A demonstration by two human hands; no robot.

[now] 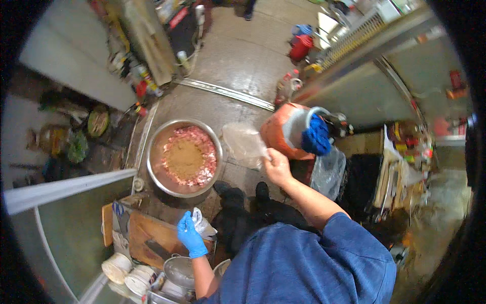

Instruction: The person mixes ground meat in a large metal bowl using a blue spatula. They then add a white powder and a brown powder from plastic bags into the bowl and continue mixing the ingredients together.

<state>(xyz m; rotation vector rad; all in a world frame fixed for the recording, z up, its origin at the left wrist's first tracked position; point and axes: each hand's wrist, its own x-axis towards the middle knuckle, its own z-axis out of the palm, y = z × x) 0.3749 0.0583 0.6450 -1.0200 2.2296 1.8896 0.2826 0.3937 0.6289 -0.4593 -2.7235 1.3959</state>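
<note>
My right hand (278, 167), bare, grips the edge of a clear plastic bag (243, 141) that hangs out to its left, slightly blurred. My left hand (191, 235) wears a blue disposable glove and hovers over a wooden cutting board (142, 228), its fingers drawn together. Just beside it is a white plastic bag (205, 229); whether the glove touches it, I cannot tell. Ahead of the left hand, a large metal bowl (152, 173) stands on the floor. Pink minced meat (208, 167) fills its bottom, with a mound of brown powder (185, 157) on top.
An orange gas cylinder (274, 131) with a blue cloth (317, 136) on its collar stands to the right. Metal pots (179, 271) and white tubs (116, 268) are at lower left. A metal floor track (228, 93) crosses beyond the bowl. A red container (300, 47) stands farther off.
</note>
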